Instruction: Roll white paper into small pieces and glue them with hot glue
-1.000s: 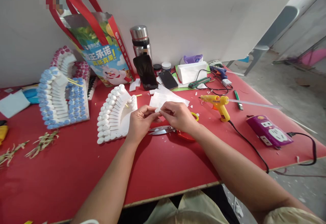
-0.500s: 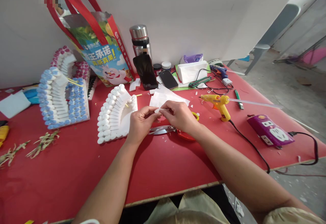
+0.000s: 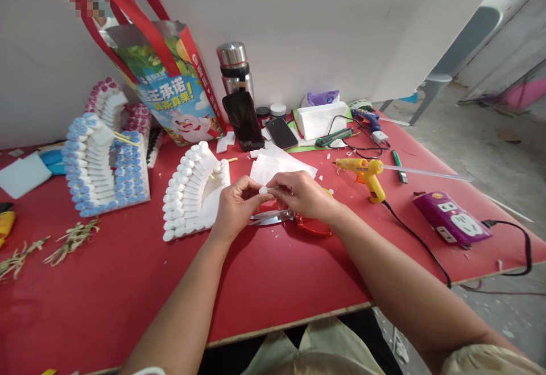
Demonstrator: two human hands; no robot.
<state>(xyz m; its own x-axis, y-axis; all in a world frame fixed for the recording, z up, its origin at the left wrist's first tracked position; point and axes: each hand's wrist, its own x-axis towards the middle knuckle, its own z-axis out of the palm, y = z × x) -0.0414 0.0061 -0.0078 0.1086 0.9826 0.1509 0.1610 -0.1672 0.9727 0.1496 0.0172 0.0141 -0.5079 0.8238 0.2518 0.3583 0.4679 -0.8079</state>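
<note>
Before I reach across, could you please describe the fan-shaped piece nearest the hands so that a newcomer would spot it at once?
On the red table, find the left hand. Just left of it stands a fan-shaped piece with rounded knobs along its curved edge. Those knobs are white, whereas the similar piece farther left has many blue ones.

Prob. craft wkshop: glue gun [image 3: 371, 177], scissors [image 3: 275, 217].

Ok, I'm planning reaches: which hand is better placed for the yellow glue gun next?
Likely the right hand: it's nearer than the left hand to the yellow glue gun. Both hands are at a small white piece.
</note>
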